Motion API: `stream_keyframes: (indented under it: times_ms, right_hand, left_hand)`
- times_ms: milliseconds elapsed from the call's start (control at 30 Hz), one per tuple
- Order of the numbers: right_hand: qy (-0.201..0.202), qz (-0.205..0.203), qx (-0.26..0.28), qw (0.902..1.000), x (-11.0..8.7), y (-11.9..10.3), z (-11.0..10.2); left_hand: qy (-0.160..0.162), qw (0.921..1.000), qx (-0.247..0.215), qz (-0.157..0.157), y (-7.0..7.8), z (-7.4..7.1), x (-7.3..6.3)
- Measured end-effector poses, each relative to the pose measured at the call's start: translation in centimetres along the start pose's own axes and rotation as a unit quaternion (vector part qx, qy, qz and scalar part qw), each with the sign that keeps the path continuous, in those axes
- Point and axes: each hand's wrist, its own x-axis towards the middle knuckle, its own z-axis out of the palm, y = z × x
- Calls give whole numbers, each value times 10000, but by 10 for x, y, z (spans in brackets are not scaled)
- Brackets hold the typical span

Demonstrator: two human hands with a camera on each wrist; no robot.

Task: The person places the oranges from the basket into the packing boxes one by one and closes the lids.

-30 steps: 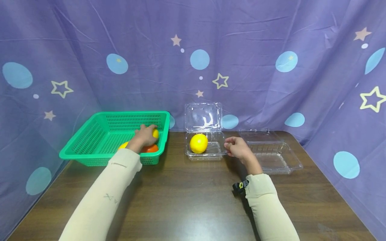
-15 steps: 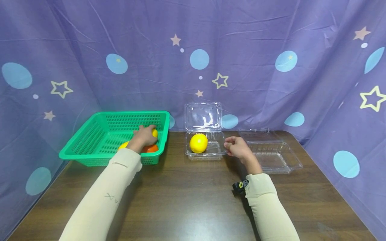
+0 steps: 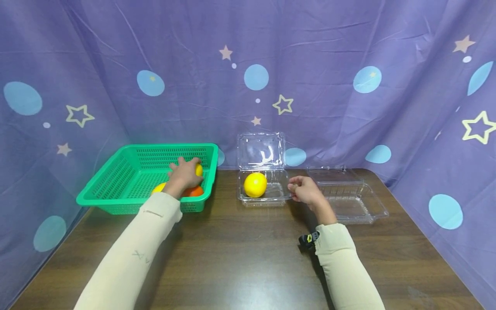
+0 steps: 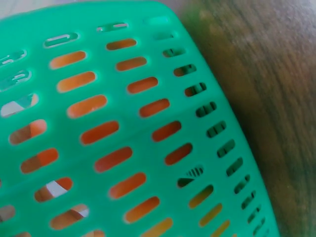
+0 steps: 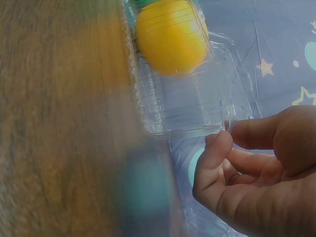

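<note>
Inside the green basket (image 3: pixel 135 200), my left hand (image 3: pixel 184 175) grips a round yellow fruit (image 3: pixel 199 169), its fingers over the top and far side. Beneath that hand lies an orange-red round fruit (image 3: pixel 193 191), and another yellow fruit (image 3: pixel 159 187) is partly hidden by the wrist. The left wrist view meets only the basket's slotted wall (image 4: pixel 123 98), with orange showing through. My right hand (image 3: pixel 306 189) pinches the right rim of a clear hinged plastic box (image 3: pixel 277 199) between thumb and finger. A yellow fruit (image 3: pixel 255 185) sits in that box's left half, its lid raised.
A second, larger clear box (image 3: pixel 348 204) with its lid open stands right of my right hand. Both boxes and the basket rest on a brown wooden table (image 3: pixel 240 254). Behind it hangs a purple curtain (image 3: pixel 321 112) with stars and dots.
My left hand has risen slightly within the basket, the yellow fruit moving up with it. The right hand and the clear boxes stay in place.
</note>
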Motion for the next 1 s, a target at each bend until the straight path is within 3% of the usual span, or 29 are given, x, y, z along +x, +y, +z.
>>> stream_keyframes:
  times_ms: [267,633,1000]
  right_hand:
    - [26,25,63,10000,0,0,1]
    - [20,54,87,9999,-1,-1,0]
    - [9,-17,100,9999,0,1,1]
  left_hand:
    - [371,9993,-8,-5,-2,0,0]
    - [967,9952,-157,68,2,-13,-8]
    - [1512,9884,-150,-4,26,-32,-13]
